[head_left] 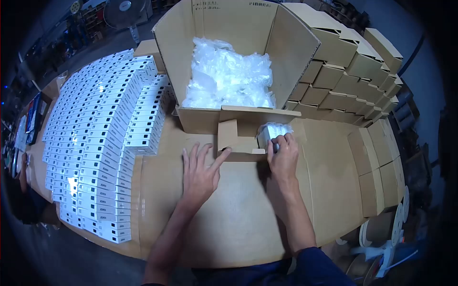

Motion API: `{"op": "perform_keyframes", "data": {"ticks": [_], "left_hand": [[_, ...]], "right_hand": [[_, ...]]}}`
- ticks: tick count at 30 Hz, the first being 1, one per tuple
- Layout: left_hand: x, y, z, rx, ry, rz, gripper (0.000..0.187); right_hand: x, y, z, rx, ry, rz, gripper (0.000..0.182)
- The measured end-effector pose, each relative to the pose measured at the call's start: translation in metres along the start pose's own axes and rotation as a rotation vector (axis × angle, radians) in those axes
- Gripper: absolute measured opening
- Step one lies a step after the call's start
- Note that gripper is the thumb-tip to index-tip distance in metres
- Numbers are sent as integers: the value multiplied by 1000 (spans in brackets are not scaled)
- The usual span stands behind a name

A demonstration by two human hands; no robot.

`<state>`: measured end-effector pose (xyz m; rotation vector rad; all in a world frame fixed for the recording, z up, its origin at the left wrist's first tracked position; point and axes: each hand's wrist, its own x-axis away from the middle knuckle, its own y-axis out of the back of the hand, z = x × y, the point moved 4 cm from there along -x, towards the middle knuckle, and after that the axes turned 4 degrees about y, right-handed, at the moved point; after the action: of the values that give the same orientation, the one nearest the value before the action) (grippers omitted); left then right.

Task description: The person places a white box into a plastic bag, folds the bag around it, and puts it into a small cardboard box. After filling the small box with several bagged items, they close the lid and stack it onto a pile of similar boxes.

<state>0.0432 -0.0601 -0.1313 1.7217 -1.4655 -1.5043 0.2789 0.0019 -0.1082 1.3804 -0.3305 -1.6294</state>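
A small open cardboard box [228,138] stands on the table in front of a large open carton [198,120]. My left hand [200,171] has its fingers spread, with the index fingertip at the small box's front left edge. My right hand [284,155] is closed round a small dark object [276,147] at the box's right end, beside a white item [272,131] with clear plastic wrap. The fingers hide most of the dark object. Clear bubble packaging [229,76] fills the large carton.
Long stacks of white boxes [95,143] cover the table's left side. Brown cartons [338,81] are piled at the back right, with more cartons [374,167] along the right edge. Spools [381,229] stand at the lower right. A fan [125,12] is at the back left.
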Motion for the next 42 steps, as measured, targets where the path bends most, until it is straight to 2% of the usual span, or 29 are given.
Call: {"op": "perform_keyframes", "data": {"ticks": [6,9,13,14,17,18,19,20,21,22,25,28,32,35,36,39,42], "left_hand": [[2,-1,6,24,24,29,65],[3,-1,5,80,35,41,64],[0,6,2,100,9,28,66],[0,10,0,113,5,24,66],[2,26,3,95,-13,-14,68],[5,31,6,104,-5,-41,67],[10,38,11,114,1,-65,65],[15,45,18,112,18,-95,51],[21,49,27,117,51,-100,46],[28,53,38,126,81,-105,41],[40,68,65,51,132,-193,29],[44,86,90,-8,248,-241,27],[49,82,128,-120,254,-244,29],[49,81,138,-182,233,-216,28],[49,83,137,-182,246,-203,29],[50,82,143,-139,252,-236,29],[50,82,145,-137,270,-277,39]], "right_hand": [[1,0,4,82,-48,63,6],[9,9,5,89,28,-15,9],[33,13,11,255,37,184,46],[38,15,14,242,1,284,63],[40,25,37,151,-21,302,70],[37,30,54,235,71,185,57],[41,25,59,90,100,129,50],[46,20,61,-54,124,77,43],[46,18,68,-197,145,25,37],[41,14,82,-253,276,-76,20],[35,-9,118,-409,328,129,16],[22,-33,167,-452,482,197,29],[9,-96,203,-592,630,373,58],[-2,-120,219,-578,650,405,75],[-5,-129,222,-571,634,472,79],[-7,-137,227,-503,663,515,79],[-7,-146,229,-488,663,581,79]]}}
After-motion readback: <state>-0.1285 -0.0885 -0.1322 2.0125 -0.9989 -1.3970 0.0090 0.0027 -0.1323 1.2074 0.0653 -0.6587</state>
